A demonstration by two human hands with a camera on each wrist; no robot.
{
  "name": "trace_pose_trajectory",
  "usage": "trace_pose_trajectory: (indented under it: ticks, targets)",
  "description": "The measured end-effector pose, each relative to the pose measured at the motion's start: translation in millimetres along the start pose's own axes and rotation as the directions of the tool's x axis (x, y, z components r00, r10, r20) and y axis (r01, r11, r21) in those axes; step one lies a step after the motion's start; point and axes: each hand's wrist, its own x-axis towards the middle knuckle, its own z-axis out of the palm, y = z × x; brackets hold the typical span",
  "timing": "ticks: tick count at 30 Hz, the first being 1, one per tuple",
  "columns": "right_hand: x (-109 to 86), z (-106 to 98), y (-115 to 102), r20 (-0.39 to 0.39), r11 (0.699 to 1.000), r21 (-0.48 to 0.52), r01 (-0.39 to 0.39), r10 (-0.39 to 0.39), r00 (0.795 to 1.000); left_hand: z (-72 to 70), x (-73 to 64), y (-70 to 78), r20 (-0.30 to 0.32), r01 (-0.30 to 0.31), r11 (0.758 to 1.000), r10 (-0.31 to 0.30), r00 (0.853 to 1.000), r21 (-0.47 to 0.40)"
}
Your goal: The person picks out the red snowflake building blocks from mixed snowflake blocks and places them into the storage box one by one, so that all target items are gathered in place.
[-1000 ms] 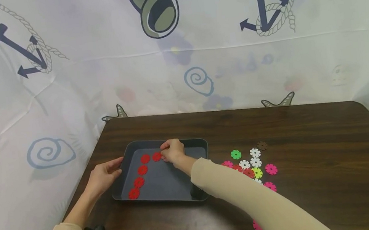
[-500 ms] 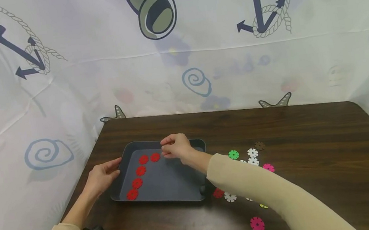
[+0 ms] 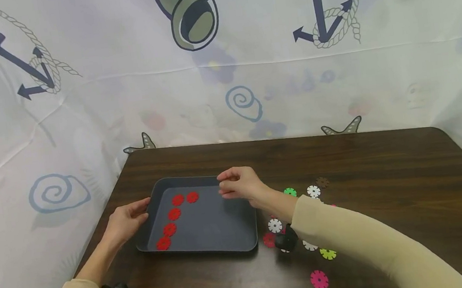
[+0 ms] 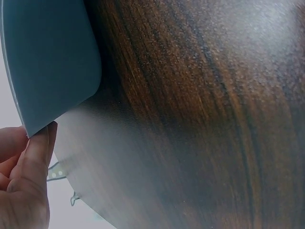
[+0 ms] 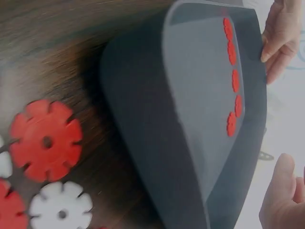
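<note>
Left grip is pinching the tray; right grip is hanging loose.
Only the head view is showing the yellow disc on the bench.

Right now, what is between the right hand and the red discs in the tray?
In the head view, only bare tray lies between the right hand and those red discs.
</note>
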Motion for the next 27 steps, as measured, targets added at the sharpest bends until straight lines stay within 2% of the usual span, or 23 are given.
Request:
trace_pose_trajectory:
  ticks: [7,13,20,27]
  targets:
    - [-13.7,-26,1,-0.024,0.999,0.031,-0.023,0.024,0.999,-0.2,0.6,-0.7,0.0,0.009,1.0,-0.009,1.0,0.021]
    - [-25.1,-55,10,-0.045,0.999,0.019,-0.032,0.033,0.998,-0.1,2.0,-0.3,0.002,0.018,1.0,-0.018,1.0,0.015]
    - [-39.4,-89,24,-0.093,0.999,-0.028,-0.046,0.043,0.995,0.3,2.9,-1.5,0.01,0.026,1.0,-0.026,1.0,0.014]
    - [-56.2,-112,35,-0.111,0.994,-0.103,-0.029,0.018,0.994,0.8,2.3,-0.5,0.017,0.04,0.999,-0.04,0.999,0.014]
